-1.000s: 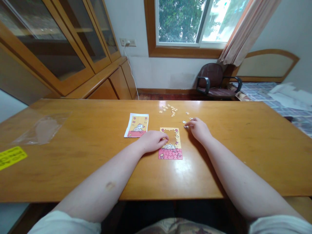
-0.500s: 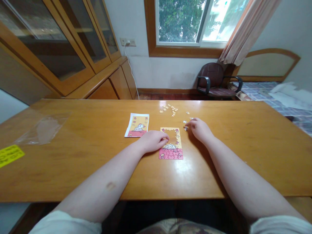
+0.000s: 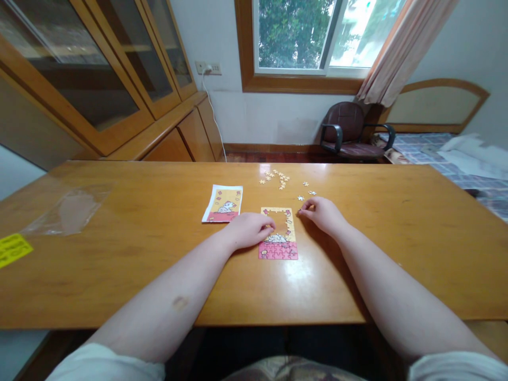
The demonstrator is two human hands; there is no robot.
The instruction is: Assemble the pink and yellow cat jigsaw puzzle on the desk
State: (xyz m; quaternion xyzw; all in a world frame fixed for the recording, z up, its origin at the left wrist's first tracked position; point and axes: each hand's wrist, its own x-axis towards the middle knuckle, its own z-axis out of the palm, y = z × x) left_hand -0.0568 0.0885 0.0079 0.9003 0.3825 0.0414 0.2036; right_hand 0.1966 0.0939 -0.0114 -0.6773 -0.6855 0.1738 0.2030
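A partly assembled jigsaw puzzle (image 3: 278, 251) lies on the table, pink at the bottom and yellow around the border, with a gap of bare wood in its middle. My left hand (image 3: 251, 230) rests over its left edge, fingers loosely curved and apart, holding nothing visible. Just right of the puzzle, my right hand (image 3: 322, 212) is closed in a pinch on a small puzzle piece (image 3: 299, 211), mostly hidden by the fingertips. A few loose pieces (image 3: 300, 198) lie beyond that hand. The reference picture card (image 3: 224, 203), showing a white cat, lies left of the puzzle.
More yellow loose pieces (image 3: 282, 180) are scattered near the table's far edge. A clear plastic bag (image 3: 75, 210) and a yellow label (image 3: 14, 250) lie at the left. Beyond the wooden table (image 3: 159, 185) stand a glass-fronted cabinet (image 3: 115, 106) and an office chair (image 3: 346, 127).
My right hand has picked up the puzzle piece at its fingertips and drawn slightly nearer the puzzle. The left hand has stayed in place.
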